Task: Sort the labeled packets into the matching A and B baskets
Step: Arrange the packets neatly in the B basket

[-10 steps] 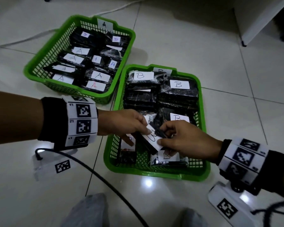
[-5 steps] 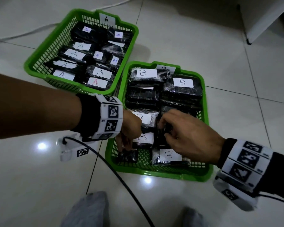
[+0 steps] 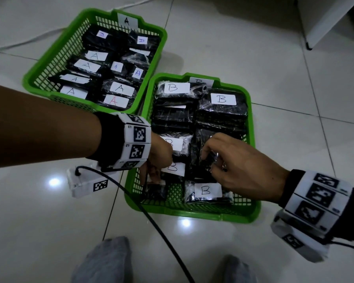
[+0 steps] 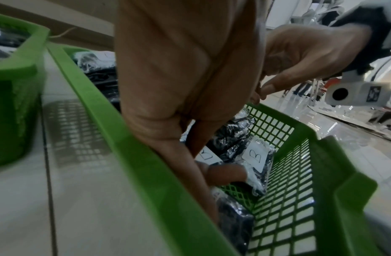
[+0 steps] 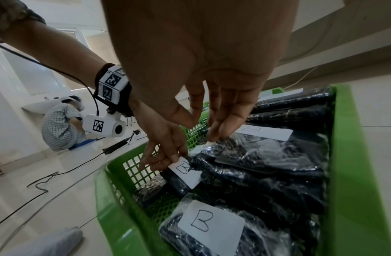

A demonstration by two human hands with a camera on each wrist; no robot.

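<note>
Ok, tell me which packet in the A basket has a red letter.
The packet at the A basket's near right corner; its A is red, the others' letters are black or blue.

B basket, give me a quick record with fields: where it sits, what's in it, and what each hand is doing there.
position: B basket sits on the tiled floor, beside the A basket
contents: black wrapped packets with white B labels
left hand: fingers pinch a B-labeled packet at its label end, near the basket's left wall
right hand: fingertips touch a wrapped packet mid-basket; grip unclear
</note>
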